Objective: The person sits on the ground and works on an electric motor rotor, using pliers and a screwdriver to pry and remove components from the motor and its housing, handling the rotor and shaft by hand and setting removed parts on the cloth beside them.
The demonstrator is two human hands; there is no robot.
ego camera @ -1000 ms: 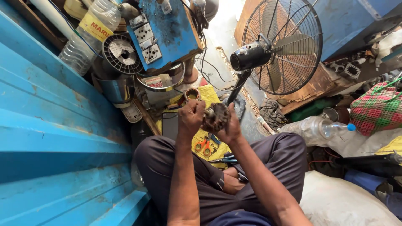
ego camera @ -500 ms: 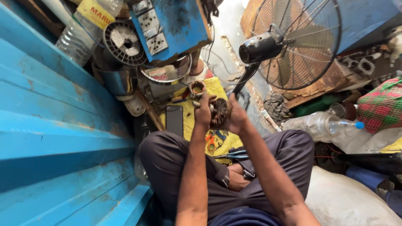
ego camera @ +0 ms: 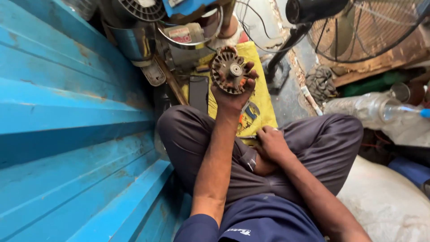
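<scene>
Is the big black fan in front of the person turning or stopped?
Stopped, as far as one picture tells. The fan shows its separate blades sharply through the wire guard, with no blur. Whether it is plugged in cannot be told.

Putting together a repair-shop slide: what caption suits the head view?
Left hand holds up a rusty finned motor part; right hand rests on the lap.
</scene>
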